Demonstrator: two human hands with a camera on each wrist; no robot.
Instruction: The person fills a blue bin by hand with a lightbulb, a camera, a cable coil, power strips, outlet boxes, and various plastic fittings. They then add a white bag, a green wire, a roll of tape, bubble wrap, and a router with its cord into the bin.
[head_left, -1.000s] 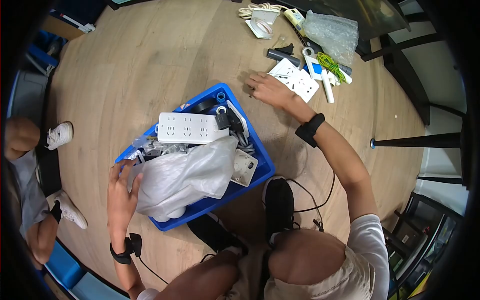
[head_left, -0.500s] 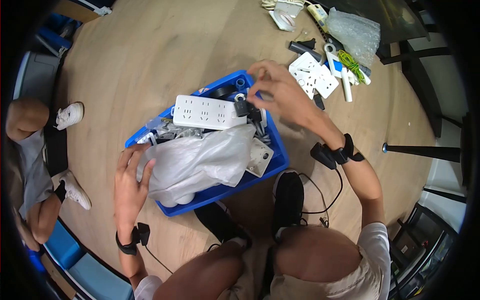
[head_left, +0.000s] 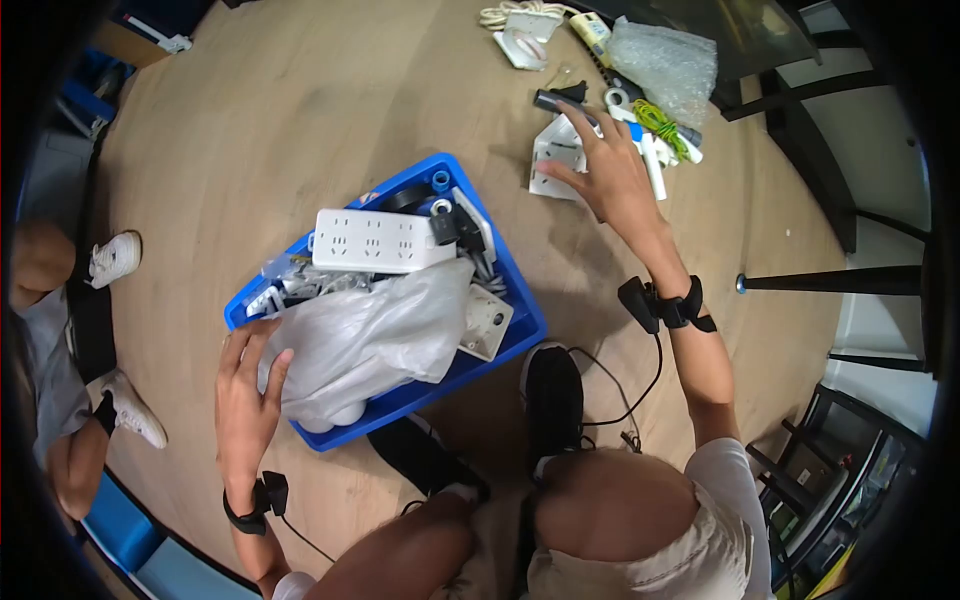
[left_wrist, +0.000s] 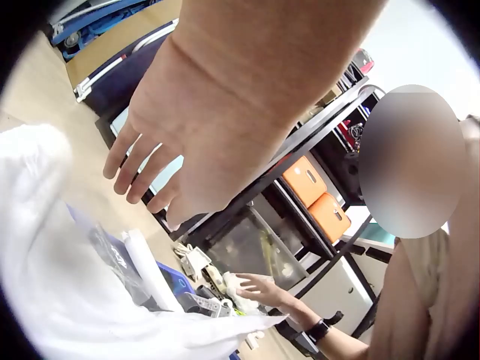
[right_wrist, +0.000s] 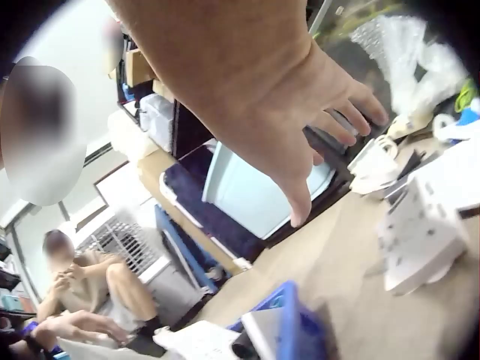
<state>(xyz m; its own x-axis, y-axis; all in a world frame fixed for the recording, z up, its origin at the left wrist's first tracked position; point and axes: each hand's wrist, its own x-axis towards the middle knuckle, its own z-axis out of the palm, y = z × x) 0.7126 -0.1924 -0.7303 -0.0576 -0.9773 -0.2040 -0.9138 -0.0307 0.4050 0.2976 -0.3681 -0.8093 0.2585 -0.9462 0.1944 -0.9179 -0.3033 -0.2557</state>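
Left hand (head_left: 245, 395) — fingers straight and spread, resting flat against the near-left side of the grey bag (head_left: 370, 335); nothing is gripped. In the left wrist view the same hand (left_wrist: 187, 150) shows extended fingers above the white bulk of the bag (left_wrist: 52, 255).

Right hand (head_left: 610, 175) — open, fingers splayed, palm down over the white socket block (head_left: 553, 160) on the floor beyond the bin; the fingertips lie at or just above the block, and whether they touch it cannot be told. In the right wrist view the hand (right_wrist: 300, 112) is spread, with the block (right_wrist: 420, 240) below it, tilted up on one edge.

Bin (head_left: 520, 300) — blue, on the wooden floor (head_left: 300, 110) in front of the person's black shoes (head_left: 555, 400). Contents: the bag at the near end, a white power strip (head_left: 375, 240) lying across the top, a black plug (head_left: 450, 230) at the strip's right end, a square white socket (head_left: 487, 325) against the right wall, and small blue and grey fittings at the far corner.

Loose pile beyond the block — a grey pipe (head_left: 562, 103), white tubes (head_left: 652, 165), a green wire coil (head_left: 655, 122), bubble wrap (head_left: 665, 60), and a white cord with a plate (head_left: 520, 35) farther off.

Left edge — a second person, seated, in white shoes (head_left: 115, 260).
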